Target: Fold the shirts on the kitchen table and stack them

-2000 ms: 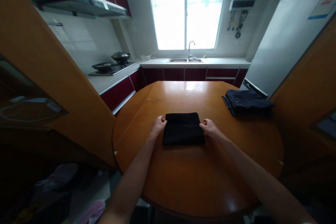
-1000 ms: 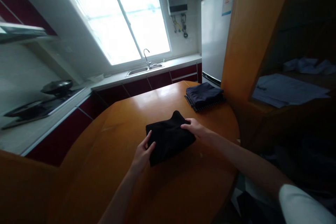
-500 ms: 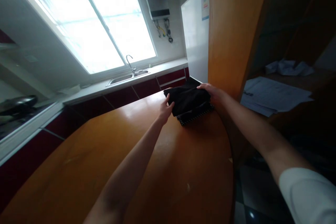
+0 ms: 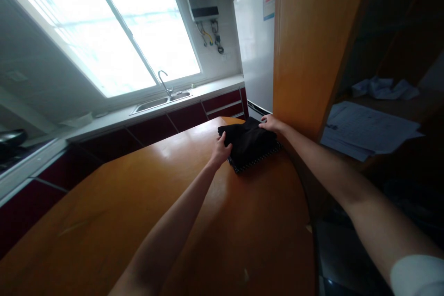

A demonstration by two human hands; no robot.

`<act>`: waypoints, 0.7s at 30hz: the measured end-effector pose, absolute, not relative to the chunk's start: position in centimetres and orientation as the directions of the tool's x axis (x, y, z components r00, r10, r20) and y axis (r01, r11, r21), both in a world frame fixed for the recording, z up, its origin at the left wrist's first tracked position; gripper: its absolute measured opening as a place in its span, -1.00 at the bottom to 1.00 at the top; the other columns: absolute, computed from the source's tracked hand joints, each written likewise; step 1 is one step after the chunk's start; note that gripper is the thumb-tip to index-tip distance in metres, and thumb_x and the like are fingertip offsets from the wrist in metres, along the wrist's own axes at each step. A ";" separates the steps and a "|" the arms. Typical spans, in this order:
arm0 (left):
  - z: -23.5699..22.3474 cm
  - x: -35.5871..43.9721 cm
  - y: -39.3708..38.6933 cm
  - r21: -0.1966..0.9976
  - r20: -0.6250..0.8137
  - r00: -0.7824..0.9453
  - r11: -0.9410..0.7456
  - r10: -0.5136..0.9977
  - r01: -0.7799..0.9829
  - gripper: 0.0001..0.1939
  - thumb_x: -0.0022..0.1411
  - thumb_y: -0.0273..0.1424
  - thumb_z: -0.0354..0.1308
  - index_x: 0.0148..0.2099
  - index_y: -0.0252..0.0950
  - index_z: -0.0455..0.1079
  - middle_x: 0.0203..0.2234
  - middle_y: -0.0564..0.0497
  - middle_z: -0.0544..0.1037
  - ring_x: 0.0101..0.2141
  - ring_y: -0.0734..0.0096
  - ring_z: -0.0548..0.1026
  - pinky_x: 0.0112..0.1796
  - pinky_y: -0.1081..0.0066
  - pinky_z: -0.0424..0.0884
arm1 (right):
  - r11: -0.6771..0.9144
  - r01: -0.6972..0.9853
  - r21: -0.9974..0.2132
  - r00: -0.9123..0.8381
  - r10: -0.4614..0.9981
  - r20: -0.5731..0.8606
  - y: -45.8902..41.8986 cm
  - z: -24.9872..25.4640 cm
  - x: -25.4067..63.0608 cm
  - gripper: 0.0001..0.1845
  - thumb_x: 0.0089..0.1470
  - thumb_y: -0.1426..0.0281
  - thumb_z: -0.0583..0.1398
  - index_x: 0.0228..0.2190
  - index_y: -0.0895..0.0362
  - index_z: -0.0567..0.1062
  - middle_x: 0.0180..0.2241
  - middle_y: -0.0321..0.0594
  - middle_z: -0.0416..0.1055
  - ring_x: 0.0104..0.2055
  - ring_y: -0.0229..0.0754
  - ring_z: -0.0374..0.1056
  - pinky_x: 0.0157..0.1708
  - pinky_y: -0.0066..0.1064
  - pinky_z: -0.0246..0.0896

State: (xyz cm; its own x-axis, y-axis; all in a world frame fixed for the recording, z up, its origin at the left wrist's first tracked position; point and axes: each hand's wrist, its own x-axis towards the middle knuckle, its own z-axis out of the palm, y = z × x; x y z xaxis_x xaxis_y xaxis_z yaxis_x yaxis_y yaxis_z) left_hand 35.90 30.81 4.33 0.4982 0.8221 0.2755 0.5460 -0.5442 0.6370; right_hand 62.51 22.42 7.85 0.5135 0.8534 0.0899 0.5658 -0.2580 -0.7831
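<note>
I have the black folded cloth (image 4: 247,138) lying between my two hands, on top of a stack of folded dark clothes (image 4: 257,160). The left hand (image 4: 219,150) is at the cloth's left edge, fingers along that side and thumb apart from them, pointing in toward it. The right hand (image 4: 271,123) sits at the cloth's far right corner, its fingers bent and its thumb reaching the fabric. Both hands touch the cloth, but my view is dim there and black lies on black, so I can't tell whether either one grips it or only rests against it.

The cloth's top looks rumpled rather than flat. Just below its near side, the stack shows an edge with a row of pale specks. The wooden table (image 4: 156,208) carries the stack and spreads away to the left of the cloth and toward me. Beyond the cloth I see the white refrigerator (image 4: 255,51); beyond and to its left, the sink (image 4: 152,104) with a curved faucet (image 4: 162,79). Well to the right of the cloth, white papers (image 4: 369,125) lie on a shelf.
</note>
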 end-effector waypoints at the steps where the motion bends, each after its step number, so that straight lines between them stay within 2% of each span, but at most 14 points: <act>1: 4.8 36.2 30.8 0.568 0.299 0.477 -0.556 0.826 0.607 -0.28 0.32 -0.40 0.17 0.47 -0.36 0.10 0.37 -0.24 0.17 0.31 0.06 0.26 0.29 0.27 0.22 | -0.262 0.617 -0.742 0.510 0.851 0.124 23.0 7.9 62.2 -0.48 0.13 0.41 0.29 0.11 0.30 0.47 0.14 0.15 0.43 0.21 0.13 0.33 0.24 -0.13 0.14; 3: 6.0 37.4 30.6 0.440 0.356 0.495 -0.610 0.792 0.659 -0.31 0.36 -0.33 0.11 0.46 -0.34 0.10 0.43 -0.22 0.04 0.36 -0.04 0.14 0.33 0.18 0.13 | -0.239 0.712 -0.660 0.459 0.870 0.181 24.3 7.9 61.1 -0.45 0.21 0.39 0.22 0.21 0.26 0.41 0.29 0.12 0.27 0.36 0.09 0.12 0.35 -0.17 -0.08; 5: 6.6 39.0 30.6 0.331 0.369 0.577 -0.683 0.728 0.651 -0.35 0.42 -0.28 -0.01 0.47 -0.35 0.08 0.44 -0.21 0.04 0.39 -0.07 0.05 0.36 0.06 0.01 | -0.201 0.785 -0.586 0.376 0.907 0.191 25.5 7.7 59.8 -0.45 0.27 0.37 0.17 0.25 0.21 0.37 0.37 0.02 0.15 0.43 0.01 -0.02 0.40 -0.22 -0.22; 7: 6.5 40.4 30.7 0.281 0.293 0.621 -0.686 0.727 0.671 -0.35 0.45 -0.21 -0.11 0.47 -0.38 0.07 0.43 -0.23 0.08 0.41 -0.10 -0.03 0.36 -0.08 -0.10 | -0.196 0.829 -0.524 0.320 0.934 0.156 26.4 7.1 58.6 -0.45 0.29 0.34 0.15 0.27 0.19 0.36 0.41 -0.02 0.08 0.46 0.01 -0.10 0.42 -0.13 -0.32; 9: 5.7 41.2 31.1 0.259 0.188 0.604 -0.632 0.775 0.730 -0.29 0.45 -0.11 -0.17 0.48 -0.40 0.03 0.44 -0.25 0.03 0.43 -0.14 -0.12 0.34 -0.21 -0.18 | -0.230 0.850 -0.474 0.314 0.944 0.105 26.7 6.1 58.2 -0.42 0.31 0.28 0.13 0.29 0.19 0.32 0.43 0.00 0.02 0.48 0.07 -0.17 0.41 0.05 -0.37; 11: 4.6 41.5 31.7 0.240 0.118 0.567 -0.578 0.815 0.780 -0.25 0.44 -0.06 -0.21 0.50 -0.36 -0.03 0.47 -0.19 -0.06 0.45 -0.11 -0.21 0.33 -0.25 -0.20 | -0.266 0.860 -0.436 0.327 0.943 0.070 26.2 4.9 58.5 -0.38 0.34 0.20 0.07 0.33 0.17 0.25 0.45 -0.02 -0.06 0.49 0.09 -0.23 0.40 0.14 -0.36; 15: 3.0 41.2 32.3 0.234 0.085 0.548 -0.551 0.832 0.801 -0.21 0.41 0.00 -0.24 0.53 -0.28 -0.14 0.49 -0.06 -0.16 0.45 0.00 -0.32 0.35 -0.19 -0.21 | -0.306 0.868 -0.391 0.361 0.930 0.073 24.4 2.9 60.0 -0.32 0.39 0.11 -0.06 0.41 0.10 0.08 0.49 -0.13 -0.27 0.51 0.04 -0.32 0.41 0.06 -0.31; 17: 2.8 41.1 32.3 0.247 0.089 0.542 -0.545 0.836 0.801 -0.20 0.41 0.02 -0.24 0.54 -0.26 -0.16 0.50 -0.03 -0.19 0.45 -0.01 -0.35 0.35 -0.19 -0.20 | -0.333 0.854 -0.399 0.394 0.916 0.080 23.5 2.5 60.4 -0.30 0.38 0.08 -0.07 0.42 0.09 0.06 0.49 -0.11 -0.26 0.50 0.05 -0.26 0.41 0.02 -0.24; 21: 3.2 41.0 31.9 0.272 0.072 0.545 -0.542 0.835 0.795 -0.18 0.40 0.04 -0.21 0.54 -0.26 -0.19 0.50 -0.02 -0.21 0.45 -0.05 -0.38 0.33 -0.26 -0.21 | -0.363 0.828 -0.427 0.436 0.896 0.085 22.6 2.9 60.4 -0.30 0.37 0.04 -0.04 0.41 0.03 0.10 0.46 -0.06 -0.08 0.44 0.10 0.00 0.33 -0.04 0.00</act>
State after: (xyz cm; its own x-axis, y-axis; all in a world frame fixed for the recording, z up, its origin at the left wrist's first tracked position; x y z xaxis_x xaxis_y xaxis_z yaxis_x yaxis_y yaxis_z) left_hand 41.01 31.91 3.25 0.5448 0.8355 0.0716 0.7951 -0.5418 0.2725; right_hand 60.44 22.58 2.92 0.4358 0.8961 0.0847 0.8283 -0.3625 -0.4271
